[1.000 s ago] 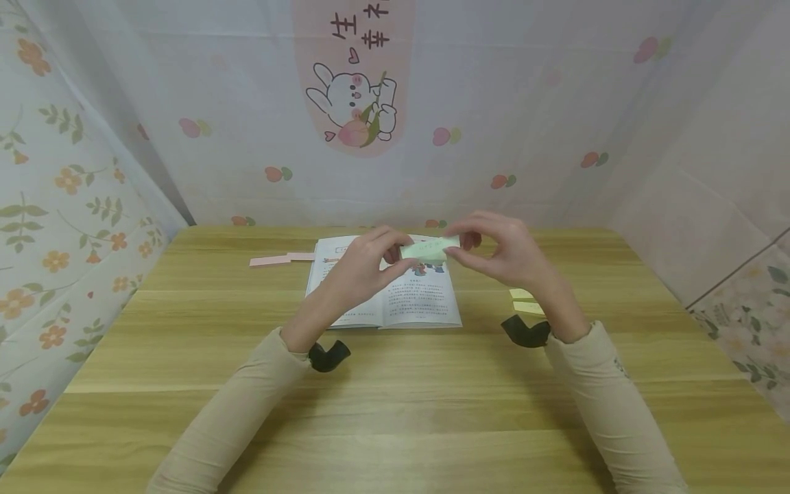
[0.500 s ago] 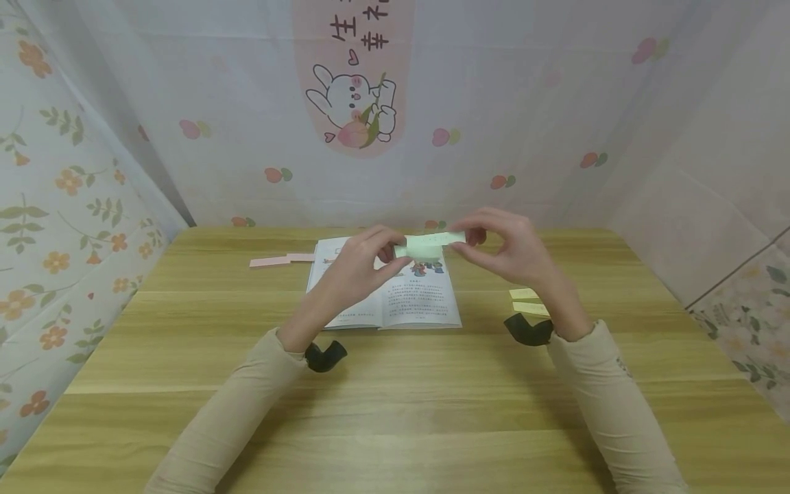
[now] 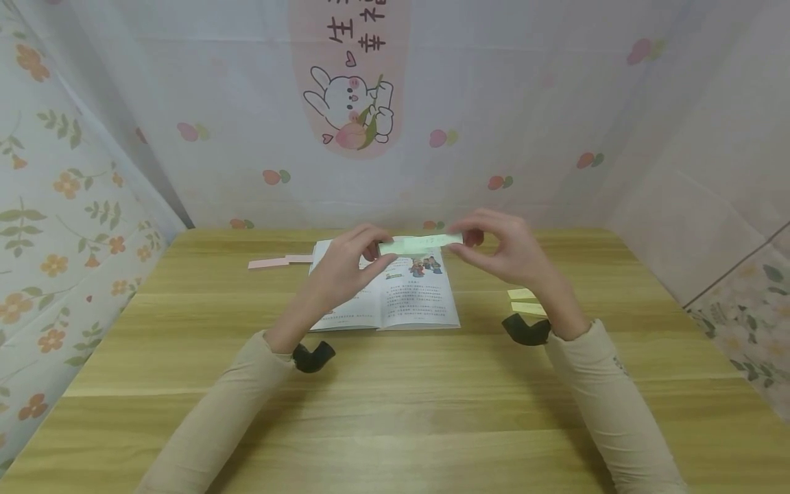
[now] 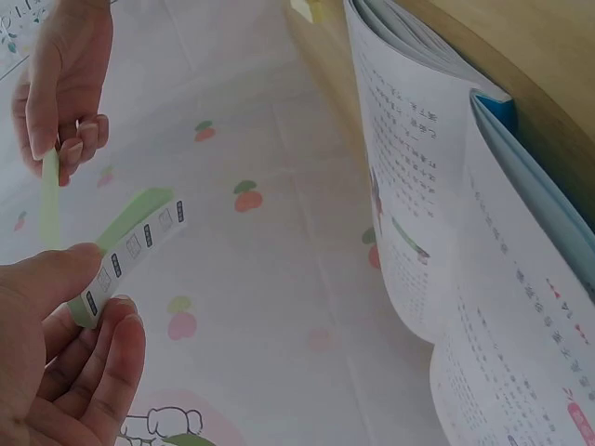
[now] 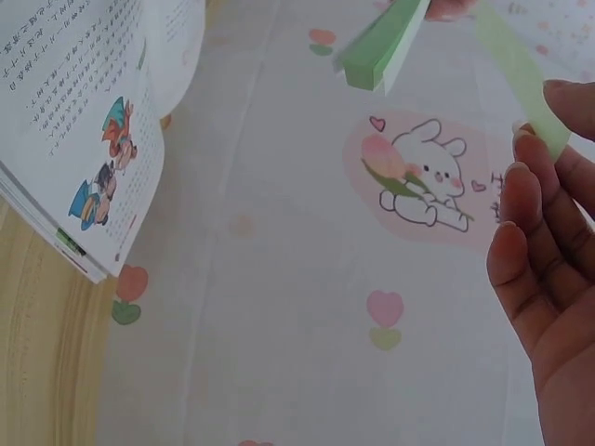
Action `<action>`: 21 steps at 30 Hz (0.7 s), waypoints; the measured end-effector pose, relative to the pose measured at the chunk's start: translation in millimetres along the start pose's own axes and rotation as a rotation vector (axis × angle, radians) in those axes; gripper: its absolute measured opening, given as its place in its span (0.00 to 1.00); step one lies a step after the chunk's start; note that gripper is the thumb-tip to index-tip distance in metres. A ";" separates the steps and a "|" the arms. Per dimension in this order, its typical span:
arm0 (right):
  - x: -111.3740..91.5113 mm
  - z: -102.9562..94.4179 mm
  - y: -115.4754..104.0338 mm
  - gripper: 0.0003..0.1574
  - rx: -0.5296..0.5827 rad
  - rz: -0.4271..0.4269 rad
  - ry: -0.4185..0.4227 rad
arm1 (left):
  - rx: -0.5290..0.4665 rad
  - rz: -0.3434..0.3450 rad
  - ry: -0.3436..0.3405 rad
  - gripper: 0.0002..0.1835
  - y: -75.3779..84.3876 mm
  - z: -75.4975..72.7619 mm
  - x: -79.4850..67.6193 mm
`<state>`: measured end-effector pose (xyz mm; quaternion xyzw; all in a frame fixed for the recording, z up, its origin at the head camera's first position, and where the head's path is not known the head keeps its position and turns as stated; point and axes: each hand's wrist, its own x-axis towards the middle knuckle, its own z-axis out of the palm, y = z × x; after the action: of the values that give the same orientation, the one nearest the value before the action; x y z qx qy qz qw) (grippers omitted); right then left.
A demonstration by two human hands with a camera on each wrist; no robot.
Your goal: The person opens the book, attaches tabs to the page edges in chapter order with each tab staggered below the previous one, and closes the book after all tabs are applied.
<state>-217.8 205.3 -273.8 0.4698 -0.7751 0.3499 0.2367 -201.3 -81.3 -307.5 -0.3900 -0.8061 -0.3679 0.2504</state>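
Observation:
My left hand [image 3: 348, 264] pinches a pad of green sticky notes [image 4: 135, 218] between thumb and fingers, above the book. The pad's printed white backing strip faces the left wrist camera. With thumb and forefinger my right hand [image 3: 503, 247] pinches the end of a single light green sticky note [image 5: 525, 84]. This note stretches from the right fingertips towards the pad. Its other end lies by the left thumb, and I cannot tell whether it is still attached. Beneath both hands an open book [image 3: 420, 302] with printed text and small coloured pictures lies on the table.
Pink sticky notes [image 3: 268, 263] stick out to the left of the book. Yellow sticky notes [image 3: 526, 308] lie on the wooden table [image 3: 395, 405] under my right wrist. A patterned cloth [image 3: 518, 103] hangs behind the table's far edge.
My left hand has moved left with the pad, while the right hand has stayed nearly in place. The light green note now stretches out straighter between the hands, and more of the book's picture shows.

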 end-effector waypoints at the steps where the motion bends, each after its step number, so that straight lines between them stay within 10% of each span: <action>1: -0.2 -0.1 0.2 0.17 0.000 -0.001 0.000 | 0.000 0.000 0.000 0.12 -0.4 -0.5 -0.4; 21: -2.3 -0.8 1.1 0.16 -0.024 0.029 -0.004 | -0.002 -0.027 0.027 0.12 -16.5 -11.1 -16.6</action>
<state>-217.7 207.6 -275.2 0.4563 -0.7866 0.3428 0.2357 -203.9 -104.4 -318.8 -0.3742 -0.8074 -0.3774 0.2560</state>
